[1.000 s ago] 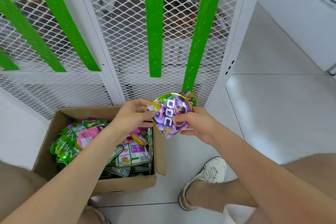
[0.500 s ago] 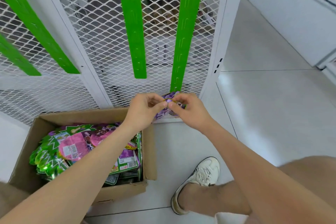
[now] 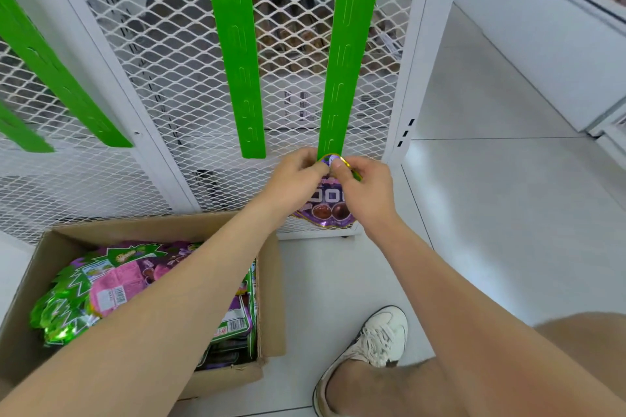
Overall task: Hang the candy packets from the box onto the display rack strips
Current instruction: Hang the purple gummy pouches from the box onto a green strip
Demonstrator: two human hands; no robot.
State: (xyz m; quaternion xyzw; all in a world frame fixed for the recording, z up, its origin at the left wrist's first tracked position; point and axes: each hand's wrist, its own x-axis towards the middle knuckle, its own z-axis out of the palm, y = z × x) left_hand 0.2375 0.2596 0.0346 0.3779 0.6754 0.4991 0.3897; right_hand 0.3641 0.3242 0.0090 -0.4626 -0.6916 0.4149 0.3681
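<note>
A purple candy packet (image 3: pixel 328 210) hangs down in front of the mesh, its top edge pressed against the bottom end of the right green strip (image 3: pixel 343 71). My left hand (image 3: pixel 293 179) and my right hand (image 3: pixel 367 191) both pinch the packet's top from either side. The middle green strip (image 3: pixel 241 54) hangs bare to the left. Lower left, a cardboard box (image 3: pixel 271 298) on the floor holds several green, pink and purple candy packets (image 3: pixel 108 291), partly hidden by my left forearm.
The white mesh rack (image 3: pixel 162 54) carries more green strips (image 3: pixel 57 74) at the far left. White tiled floor (image 3: pixel 491 213) stretches to the right, with a white cabinet base (image 3: pixel 548 44) beyond. My foot in a white sneaker (image 3: pixel 376 342) stands beside the box.
Both hands lifted the purple packet from above the box up to the bottom end of the right green strip. The packet now hangs upright below my fingers.
</note>
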